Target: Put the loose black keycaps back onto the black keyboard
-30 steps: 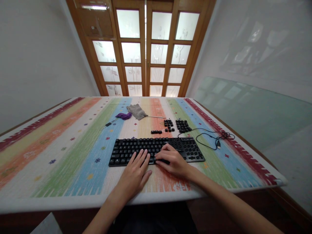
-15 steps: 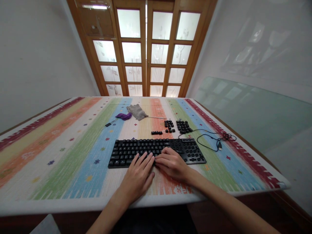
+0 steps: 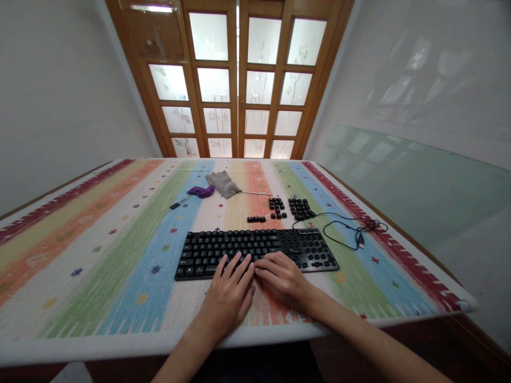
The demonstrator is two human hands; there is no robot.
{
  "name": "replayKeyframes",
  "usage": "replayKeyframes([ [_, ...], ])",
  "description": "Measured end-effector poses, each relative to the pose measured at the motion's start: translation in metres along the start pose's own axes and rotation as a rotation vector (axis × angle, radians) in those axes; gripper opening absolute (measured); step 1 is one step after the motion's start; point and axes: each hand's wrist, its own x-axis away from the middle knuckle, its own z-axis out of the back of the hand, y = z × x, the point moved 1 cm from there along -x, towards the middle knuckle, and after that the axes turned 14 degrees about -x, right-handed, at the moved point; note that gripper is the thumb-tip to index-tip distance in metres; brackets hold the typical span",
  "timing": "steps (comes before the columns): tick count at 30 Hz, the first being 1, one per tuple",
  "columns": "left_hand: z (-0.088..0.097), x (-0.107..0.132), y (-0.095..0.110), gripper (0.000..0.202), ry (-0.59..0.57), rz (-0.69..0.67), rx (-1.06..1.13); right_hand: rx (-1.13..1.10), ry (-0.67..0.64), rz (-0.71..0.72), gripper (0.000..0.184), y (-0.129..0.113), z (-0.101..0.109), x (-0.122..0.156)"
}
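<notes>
A black keyboard (image 3: pixel 255 250) lies across the striped tablecloth (image 3: pixel 99 250) in front of me. My left hand (image 3: pixel 229 295) rests at its near edge with fingers stretched out flat onto the bottom row of keys. My right hand (image 3: pixel 283 276) lies beside it, fingers extended leftward over the near edge, fingertips almost meeting those of the left. Neither hand holds anything. Behind the keyboard sit loose black keycaps (image 3: pixel 277 207) in small clusters, with another group (image 3: pixel 300 207) to their right.
The keyboard's black cable (image 3: pixel 351 229) coils at the right, near the table edge. A grey cloth (image 3: pixel 223 183), a purple cloth (image 3: pixel 202 190) and a small dark tool (image 3: pixel 175 205) lie further back. Wooden glazed doors (image 3: pixel 239 80) stand beyond the table.
Both hands have slid a little toward me along the keyboard's near edge and drawn closer together. The view has shifted slightly.
</notes>
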Motion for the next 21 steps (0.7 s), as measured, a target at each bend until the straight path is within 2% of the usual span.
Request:
replayKeyframes([
  [15,-0.0005,0.0016,0.0004,0.044,-0.004,0.002,-0.008,-0.065,0.032,-0.06,0.019,0.0002,-0.0028,-0.0014],
  [21,-0.0025,0.0005,0.0006,0.042,-0.018,0.003,-0.008,0.019,0.017,-0.025,0.026,-0.0026,-0.0028,-0.0009],
])
